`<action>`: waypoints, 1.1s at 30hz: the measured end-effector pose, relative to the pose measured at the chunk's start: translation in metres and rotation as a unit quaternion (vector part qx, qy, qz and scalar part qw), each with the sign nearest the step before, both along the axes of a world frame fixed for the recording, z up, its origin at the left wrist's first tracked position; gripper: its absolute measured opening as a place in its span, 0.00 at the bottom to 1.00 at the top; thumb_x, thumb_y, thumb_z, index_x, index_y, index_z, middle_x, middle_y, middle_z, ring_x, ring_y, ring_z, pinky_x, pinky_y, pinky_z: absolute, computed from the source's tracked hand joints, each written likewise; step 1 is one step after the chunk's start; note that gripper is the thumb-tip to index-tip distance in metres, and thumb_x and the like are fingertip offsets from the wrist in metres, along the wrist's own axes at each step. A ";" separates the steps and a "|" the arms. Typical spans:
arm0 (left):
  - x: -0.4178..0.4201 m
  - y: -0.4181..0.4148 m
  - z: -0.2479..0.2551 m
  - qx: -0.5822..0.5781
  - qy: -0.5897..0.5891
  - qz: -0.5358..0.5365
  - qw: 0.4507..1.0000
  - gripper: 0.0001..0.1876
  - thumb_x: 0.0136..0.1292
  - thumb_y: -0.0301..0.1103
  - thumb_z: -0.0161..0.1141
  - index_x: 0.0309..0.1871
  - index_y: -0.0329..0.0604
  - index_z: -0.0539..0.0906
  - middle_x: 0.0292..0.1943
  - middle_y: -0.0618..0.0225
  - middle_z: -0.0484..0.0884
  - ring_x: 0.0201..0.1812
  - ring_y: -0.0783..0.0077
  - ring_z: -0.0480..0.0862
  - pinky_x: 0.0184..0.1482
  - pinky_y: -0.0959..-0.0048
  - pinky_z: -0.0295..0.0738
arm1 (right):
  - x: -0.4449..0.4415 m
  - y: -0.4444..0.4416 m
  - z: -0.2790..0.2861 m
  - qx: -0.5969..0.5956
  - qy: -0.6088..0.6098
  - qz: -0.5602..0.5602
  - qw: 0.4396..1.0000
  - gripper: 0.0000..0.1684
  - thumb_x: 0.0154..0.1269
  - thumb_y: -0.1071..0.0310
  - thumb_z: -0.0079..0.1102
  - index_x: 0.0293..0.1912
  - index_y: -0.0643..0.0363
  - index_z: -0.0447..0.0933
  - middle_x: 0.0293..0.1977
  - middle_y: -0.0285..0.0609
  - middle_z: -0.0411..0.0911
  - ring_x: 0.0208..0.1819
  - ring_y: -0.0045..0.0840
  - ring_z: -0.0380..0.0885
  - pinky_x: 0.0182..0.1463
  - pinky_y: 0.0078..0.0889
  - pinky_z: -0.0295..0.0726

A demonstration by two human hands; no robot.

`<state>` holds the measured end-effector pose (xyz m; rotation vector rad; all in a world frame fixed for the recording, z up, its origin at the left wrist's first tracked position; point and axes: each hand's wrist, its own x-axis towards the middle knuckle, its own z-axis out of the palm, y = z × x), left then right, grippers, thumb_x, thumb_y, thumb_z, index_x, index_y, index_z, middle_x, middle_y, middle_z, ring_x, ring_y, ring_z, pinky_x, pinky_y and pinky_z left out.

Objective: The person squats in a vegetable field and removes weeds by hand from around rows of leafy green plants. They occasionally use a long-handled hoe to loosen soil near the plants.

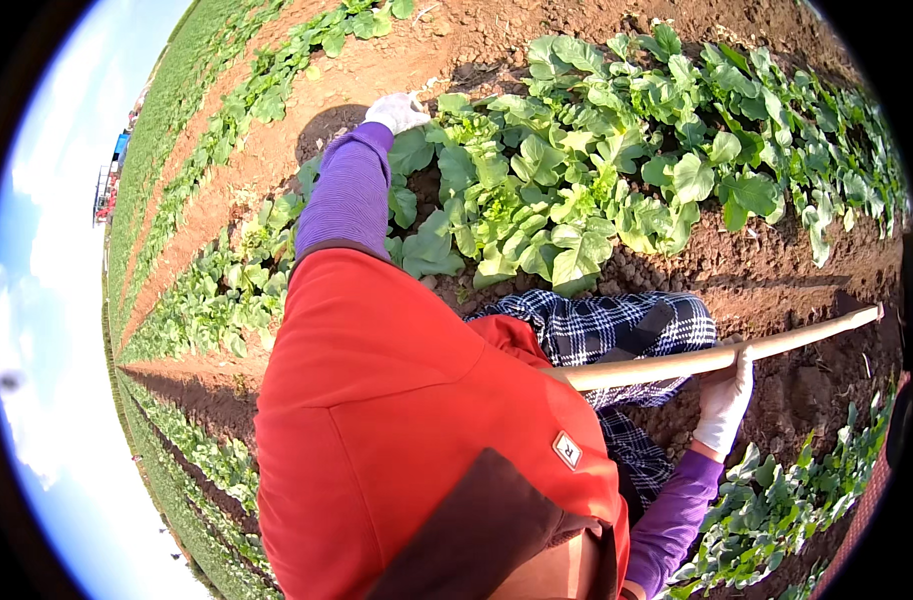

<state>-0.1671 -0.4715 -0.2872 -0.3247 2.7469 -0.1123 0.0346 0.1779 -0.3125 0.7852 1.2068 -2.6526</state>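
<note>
My left hand, in a white glove, reaches to the edge of a row of broad-leaved green plants. Its fingers touch or nearly touch the outer leaves; whether they pinch anything cannot be made out. White-gloved too, my right hand is closed around a long pale wooden handle. One end of this handle passes behind my red vest, and the other extends toward the right rim. Beneath the handle lie my black-and-white plaid trousers, close to the plant row.
Brown cloddy soil borders the row. More leafy plants grow at lower right, and another crop row runs at upper left. A red-and-blue machine stands far off by the horizon. A reddish woven edge crosses the right rim.
</note>
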 end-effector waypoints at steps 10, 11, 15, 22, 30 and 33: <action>-0.032 -0.014 -0.076 0.091 -0.027 -0.191 0.977 0.23 0.59 0.44 0.62 0.60 0.63 0.77 0.49 0.64 0.83 0.51 0.60 0.81 0.57 0.56 0.71 | 0.000 -0.001 0.001 -0.001 0.004 -0.003 1.000 0.26 0.67 0.53 0.59 0.56 0.60 0.69 0.44 0.38 0.75 0.46 0.26 0.76 0.54 0.33 0.74; -0.012 -0.076 -0.098 0.024 -0.046 -0.238 0.970 0.20 0.56 0.45 0.64 0.54 0.66 0.81 0.53 0.71 0.81 0.60 0.62 0.73 0.65 0.54 0.59 | -0.002 -0.007 0.001 -0.015 0.005 0.026 1.000 0.26 0.67 0.53 0.59 0.56 0.60 0.69 0.43 0.38 0.75 0.46 0.26 0.75 0.54 0.33 0.74; -0.036 0.004 -0.082 0.068 0.028 -0.043 0.996 0.19 0.57 0.46 0.63 0.54 0.65 0.82 0.48 0.67 0.84 0.51 0.61 0.81 0.55 0.58 0.73 | 0.004 0.009 -0.008 0.002 0.015 0.006 1.000 0.24 0.68 0.53 0.57 0.57 0.57 0.70 0.47 0.36 0.76 0.47 0.24 0.77 0.53 0.34 0.75; -0.014 -0.009 -0.070 -0.010 0.098 0.014 0.995 0.15 0.57 0.52 0.60 0.44 0.60 0.86 0.47 0.65 0.84 0.55 0.56 0.78 0.57 0.53 0.68 | 0.000 -0.002 0.000 0.001 0.004 0.015 1.000 0.26 0.67 0.51 0.58 0.56 0.58 0.69 0.45 0.36 0.75 0.47 0.25 0.76 0.53 0.34 0.74; 0.001 0.012 -0.046 0.095 0.169 0.075 0.978 0.17 0.56 0.51 0.62 0.43 0.54 0.87 0.45 0.63 0.85 0.51 0.60 0.81 0.56 0.64 0.72 | 0.000 0.001 -0.004 0.003 0.004 0.000 1.000 0.27 0.66 0.53 0.60 0.57 0.59 0.69 0.45 0.37 0.75 0.47 0.25 0.76 0.52 0.34 0.75; 0.011 -0.022 -0.051 0.162 0.251 0.141 0.944 0.18 0.56 0.46 0.65 0.45 0.46 0.86 0.41 0.64 0.86 0.44 0.65 0.84 0.50 0.69 0.75 | -0.001 -0.001 -0.002 -0.007 0.003 0.011 1.000 0.27 0.66 0.53 0.60 0.57 0.59 0.69 0.44 0.37 0.76 0.47 0.25 0.76 0.52 0.33 0.75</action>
